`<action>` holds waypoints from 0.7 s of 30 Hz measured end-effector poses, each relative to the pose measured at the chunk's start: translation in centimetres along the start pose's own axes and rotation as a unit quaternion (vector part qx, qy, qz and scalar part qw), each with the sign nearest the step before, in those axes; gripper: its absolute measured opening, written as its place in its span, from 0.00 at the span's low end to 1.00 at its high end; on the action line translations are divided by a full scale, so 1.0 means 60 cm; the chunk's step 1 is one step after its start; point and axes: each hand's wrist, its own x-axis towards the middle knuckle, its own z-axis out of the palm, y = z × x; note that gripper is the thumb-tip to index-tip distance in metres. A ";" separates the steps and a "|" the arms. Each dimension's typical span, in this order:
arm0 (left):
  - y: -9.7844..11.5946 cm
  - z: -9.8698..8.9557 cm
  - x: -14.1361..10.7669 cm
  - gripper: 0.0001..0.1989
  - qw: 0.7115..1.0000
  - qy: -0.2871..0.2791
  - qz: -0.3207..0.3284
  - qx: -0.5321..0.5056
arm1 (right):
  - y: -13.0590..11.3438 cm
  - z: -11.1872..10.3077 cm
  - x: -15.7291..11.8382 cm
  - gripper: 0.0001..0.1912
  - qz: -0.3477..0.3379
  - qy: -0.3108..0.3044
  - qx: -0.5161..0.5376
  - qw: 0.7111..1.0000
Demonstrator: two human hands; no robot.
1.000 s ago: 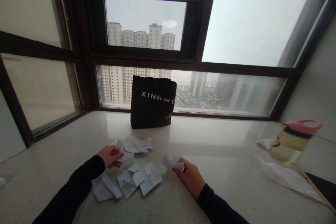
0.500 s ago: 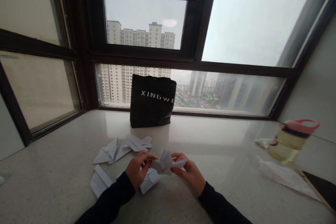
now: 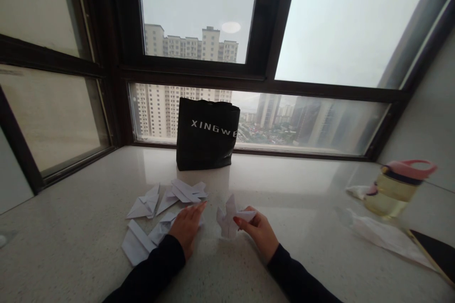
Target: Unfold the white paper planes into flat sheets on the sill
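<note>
A white folded-paper piece (image 3: 227, 224) with upright points stands over the counter, pinched at its right flap between the thumb and fingers of my right hand (image 3: 262, 234). My left hand (image 3: 186, 228) is apart from it, fingers stretched out, lying over another folded paper (image 3: 163, 228) that it partly covers. Whether the left palm presses on that paper is hidden. Around the left hand lie more white paper folds: a pointed one (image 3: 145, 203), a flat one (image 3: 137, 242) near my sleeve, and an overlapping group (image 3: 186, 191) farther back.
A black bag (image 3: 208, 137) with white lettering stands by the window. At the right are a bottle (image 3: 394, 194) with a pink lid, crumpled white plastic (image 3: 387, 241) and a dark flat device (image 3: 435, 253). Dark window frames border the pale counter (image 3: 302, 208).
My left hand has let go of the folded paper and come down to the left over the other papers. The right hand still holds the piece, now more upright.
</note>
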 end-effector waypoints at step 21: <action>0.076 0.016 -0.009 0.08 0.958 -0.016 -0.088 -0.271 | -0.012 0.023 -0.021 0.06 -0.083 -0.060 -0.299 0.949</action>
